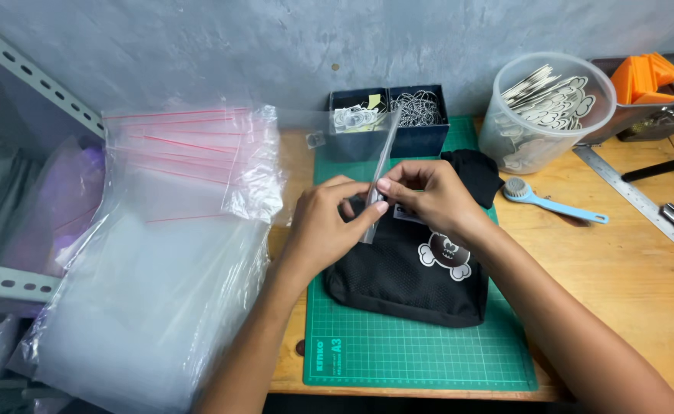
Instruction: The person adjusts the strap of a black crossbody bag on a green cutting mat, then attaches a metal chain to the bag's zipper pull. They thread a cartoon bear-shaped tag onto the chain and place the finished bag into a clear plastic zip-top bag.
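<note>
A black pouch [406,276] with a white skull patch [444,255] lies on a green gridded cutting mat [421,356]; clear zip bags [191,157] carry red stripes; the brush [555,201] is light blue.

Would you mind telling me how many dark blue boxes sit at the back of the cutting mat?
2, side by side against the wall. The left dark blue box holds small white pieces; the right dark blue box holds metal wire loops. The raised clear bag covers part of the left one.

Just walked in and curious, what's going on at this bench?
A person holds a small clear plastic bag with both hands, left hand and right hand, above a black pouch lying on a green cutting mat. A stack of clear zip bags lies to the left.
</note>
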